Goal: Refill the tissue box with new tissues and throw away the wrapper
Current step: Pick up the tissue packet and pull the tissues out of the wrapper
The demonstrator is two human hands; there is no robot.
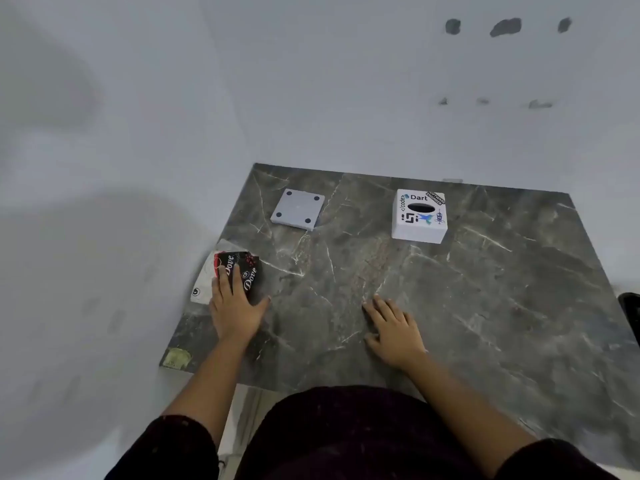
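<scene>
The left hand (235, 306) lies flat and open on the tissue pack (232, 275) at the surface's (485, 306) left edge, gripping nothing yet, the right hand (393, 329) empty; the pack looks light, soft and slippery-wrapped, best pinched across its sides.

Dark marble table (485, 289), yellow sticker (177, 358) at near-left corner

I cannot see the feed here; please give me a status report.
Left hand flat on tissue pack. Right hand empty on table. Tissue box far, untouched.
</scene>
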